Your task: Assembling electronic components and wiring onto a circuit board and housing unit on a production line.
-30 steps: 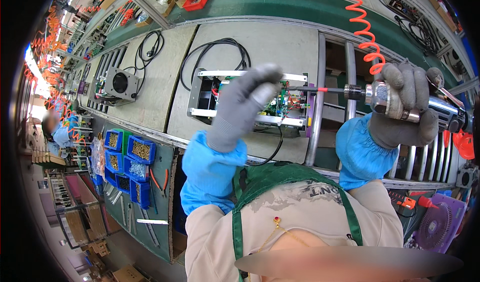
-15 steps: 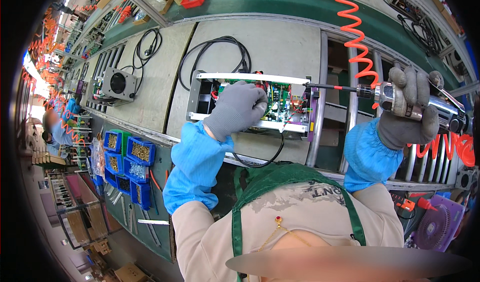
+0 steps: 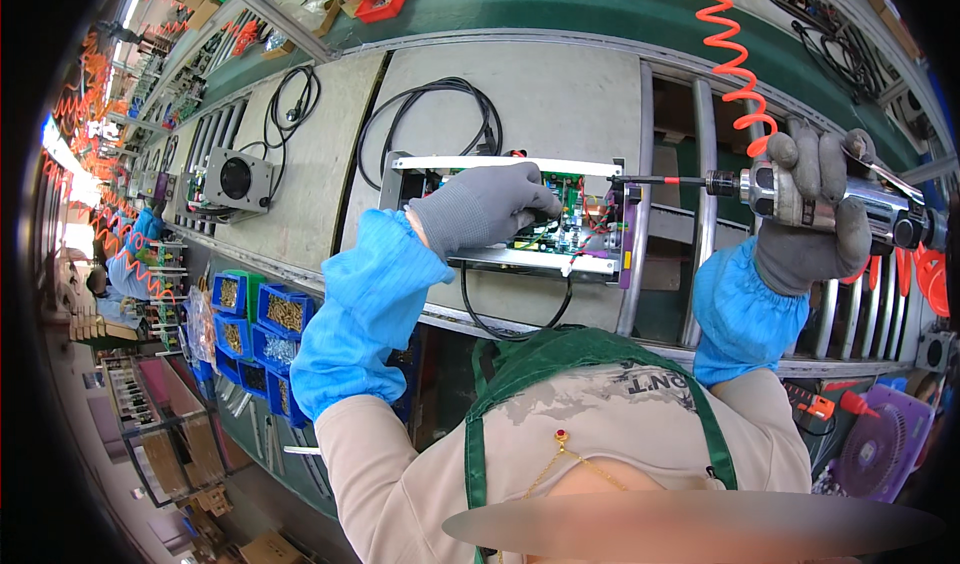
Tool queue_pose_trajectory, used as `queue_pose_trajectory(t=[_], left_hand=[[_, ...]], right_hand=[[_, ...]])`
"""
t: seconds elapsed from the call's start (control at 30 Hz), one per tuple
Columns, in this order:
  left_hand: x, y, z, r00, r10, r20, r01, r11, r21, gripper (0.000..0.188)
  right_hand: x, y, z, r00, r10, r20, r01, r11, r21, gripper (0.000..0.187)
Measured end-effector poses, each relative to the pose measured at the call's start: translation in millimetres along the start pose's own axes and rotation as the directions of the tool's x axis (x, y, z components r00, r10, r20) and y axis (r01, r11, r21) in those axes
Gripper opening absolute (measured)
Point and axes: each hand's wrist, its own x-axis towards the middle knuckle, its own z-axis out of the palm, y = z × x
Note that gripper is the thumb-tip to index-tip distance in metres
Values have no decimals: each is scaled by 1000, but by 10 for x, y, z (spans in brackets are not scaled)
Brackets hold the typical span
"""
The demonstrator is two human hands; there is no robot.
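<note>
A metal chassis with an exposed green circuit board and a purple end plate lies on the work surface before me. My left hand, in a grey glove, reaches over the board with its fingers curled together. Whatever its fingertips pinch is hidden. My right hand, gloved too, is wrapped round a silver pneumatic screwdriver held level. Its long dark bit points left, and the tip meets the chassis's far right corner at the purple plate.
An orange coiled air hose hangs beyond the screwdriver. Black cables loop behind the chassis. Blue bins of screws stand at the near left. Metal rollers run to the right; another fan unit sits far left.
My left hand has shifted right across the board, its fingers now pointing right. The screwdriver has moved only slightly, its tip still at the same chassis corner.
</note>
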Motion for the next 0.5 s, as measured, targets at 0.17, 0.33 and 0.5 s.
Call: queue_pose_trajectory(t=[0.17, 0.33, 0.5], left_hand=[[39, 51, -38, 998, 18, 66, -34, 967, 252, 25], [-12, 57, 50, 999, -9, -37, 23, 919, 393, 30], [-34, -20, 33, 991, 114, -68, -78, 913, 401, 21]], right_hand=[[-3, 18, -7, 1000, 0, -15, 0, 1000, 14, 48], [8, -8, 4, 1000, 2, 13, -2, 1000, -21, 48], [11, 2, 45, 999, 12, -29, -12, 1000, 3, 49]])
